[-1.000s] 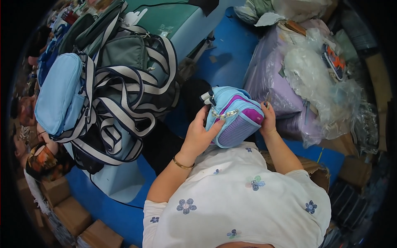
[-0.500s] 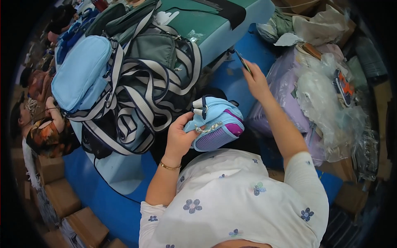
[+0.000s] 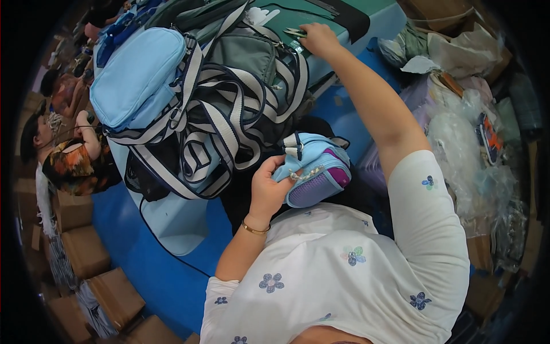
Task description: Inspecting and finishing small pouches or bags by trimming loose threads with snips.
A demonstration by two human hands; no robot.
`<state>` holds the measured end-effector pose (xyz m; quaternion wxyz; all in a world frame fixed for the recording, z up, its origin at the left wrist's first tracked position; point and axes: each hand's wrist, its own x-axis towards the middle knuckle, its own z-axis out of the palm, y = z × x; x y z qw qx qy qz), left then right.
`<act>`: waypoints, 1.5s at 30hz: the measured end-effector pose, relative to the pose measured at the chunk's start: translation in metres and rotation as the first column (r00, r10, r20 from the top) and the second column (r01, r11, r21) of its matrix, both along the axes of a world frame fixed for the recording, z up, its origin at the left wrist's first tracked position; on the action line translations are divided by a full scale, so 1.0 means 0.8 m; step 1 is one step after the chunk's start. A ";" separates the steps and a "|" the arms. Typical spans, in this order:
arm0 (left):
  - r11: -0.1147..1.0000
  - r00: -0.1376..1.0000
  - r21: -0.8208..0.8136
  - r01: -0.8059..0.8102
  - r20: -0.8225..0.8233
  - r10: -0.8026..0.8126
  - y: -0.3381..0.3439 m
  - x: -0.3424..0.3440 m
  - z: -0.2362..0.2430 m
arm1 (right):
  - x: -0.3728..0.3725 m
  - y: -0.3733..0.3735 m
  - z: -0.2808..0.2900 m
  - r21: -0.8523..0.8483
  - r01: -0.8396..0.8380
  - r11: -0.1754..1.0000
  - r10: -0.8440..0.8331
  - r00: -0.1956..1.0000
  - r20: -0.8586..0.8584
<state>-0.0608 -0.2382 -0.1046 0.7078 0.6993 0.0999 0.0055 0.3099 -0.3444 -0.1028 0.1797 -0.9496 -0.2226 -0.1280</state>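
My left hand point(image 3: 269, 183) grips a light blue pouch point(image 3: 318, 183) with a purple mesh side, purple trim, a striped strap loop and a chain, just above my white flowered shirt. My right hand point(image 3: 321, 40) is closed on small metal snips point(image 3: 295, 32), far forward over the green table top point(image 3: 338, 23). Left of it lies a heap with a light blue bag point(image 3: 134, 77), a grey-green bag point(image 3: 240, 60) and tangled striped straps point(image 3: 180, 175), partly hiding the table.
At right, plastic-wrapped lilac goods point(image 3: 375, 169) and crumpled clear bags point(image 3: 452, 149) are piled. Cardboard boxes point(image 3: 114, 295) stand on the blue floor point(image 3: 137, 252) at lower left. A person in a floral top point(image 3: 77, 169) is at the far left, others behind.
My right hand has left the pouch and moved forward and left with the snips, up to the table top. My left hand still holds the pouch.
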 end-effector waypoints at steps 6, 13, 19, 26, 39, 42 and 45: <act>0.995 0.992 0.035 -0.089 0.092 0.085 0.017 0.004 -0.024 | -0.090 -0.032 -0.001 0.476 -0.345 0.809 0.410 0.911 -0.037; 0.924 1.000 -0.381 -0.027 -0.011 0.025 0.010 0.020 -0.023 | -0.259 -0.207 -0.104 0.543 -0.038 0.839 0.518 0.362 -0.775; 0.949 0.999 -0.311 0.044 -0.010 -0.050 -0.018 0.086 -0.020 | -0.391 -0.260 -0.148 0.614 0.758 0.222 0.691 0.322 -0.647; 0.963 0.981 -0.191 -0.191 -0.048 0.186 -0.047 0.131 -0.026 | -0.417 -0.200 -0.117 0.374 0.859 -0.348 0.440 0.503 -0.744; 0.650 0.906 -0.714 -0.261 -0.413 -0.090 -0.052 0.055 -0.106 | -0.381 -0.174 -0.105 0.406 0.912 0.065 0.492 0.324 -0.808; 0.625 0.906 -0.717 -0.308 -0.422 -0.037 -0.053 0.058 -0.106 | -0.387 -0.162 -0.082 0.502 0.865 0.001 0.373 0.465 -0.803; 0.629 0.935 -0.732 -0.264 -0.353 -0.019 -0.055 0.063 -0.099 | -0.394 -0.166 -0.102 0.630 0.767 0.123 0.202 0.602 -0.773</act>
